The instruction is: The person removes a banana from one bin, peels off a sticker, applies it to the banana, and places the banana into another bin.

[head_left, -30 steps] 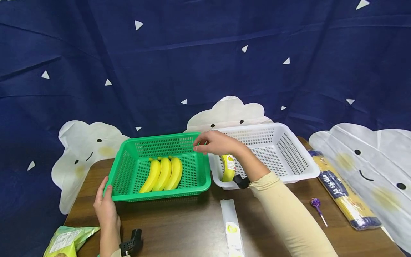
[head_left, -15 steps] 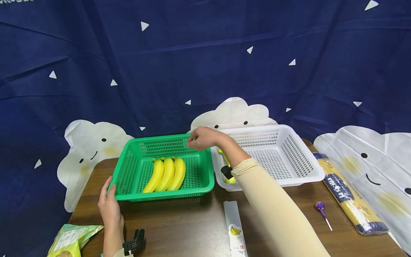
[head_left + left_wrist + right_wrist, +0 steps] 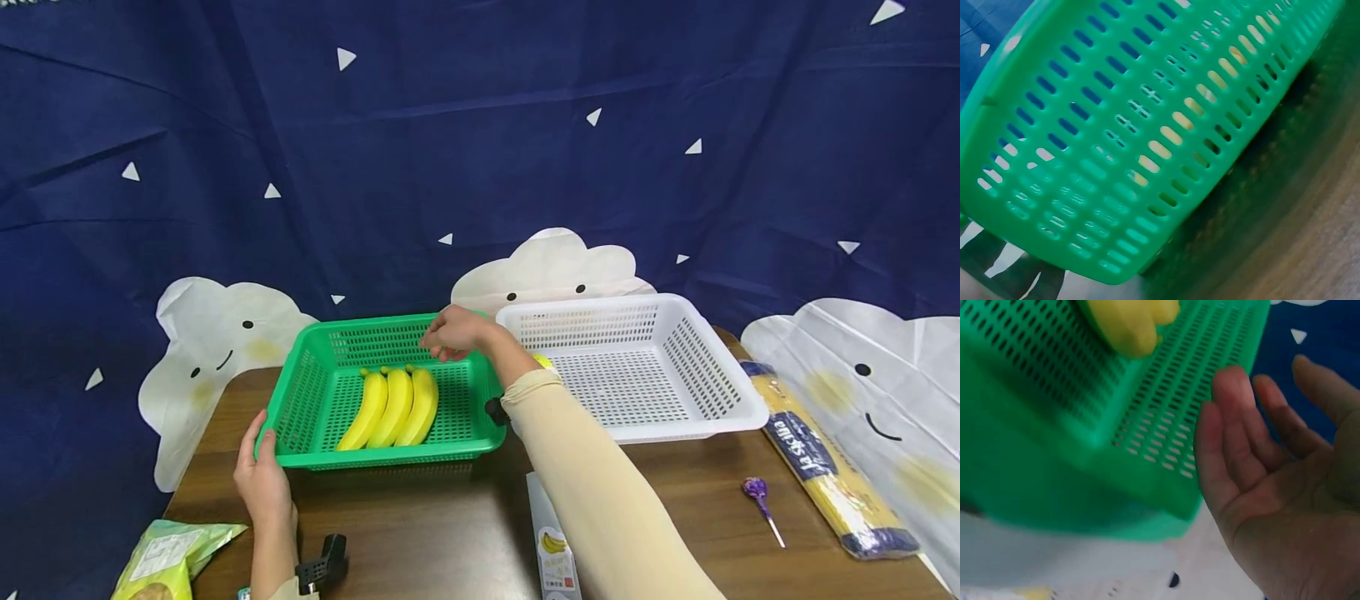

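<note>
Leftward from the edge between the baskets, the right hand (image 3: 457, 331) had moved above the far right part of the green basket (image 3: 390, 457), its fingers loosely bent and empty. Three bananas (image 3: 397, 408) lay side by side in that basket. The left hand (image 3: 264, 482) touched its near left corner, fingers extended. Just right stood one white basket (image 3: 675, 430), a yellow patch (image 3: 543, 362) showing past the right sleeve (image 3: 592, 475). The brown wooden table (image 3: 420, 525) also bore one label strip (image 3: 553, 546) at near centre, one purple lollipop (image 3: 756, 492) and one yellow-and-blue packet (image 3: 828, 467) right, and one green bag (image 3: 168, 558) near left. Behind hung a navy curtain (image 3: 420, 150) with three white clouds (image 3: 206, 333).
</note>
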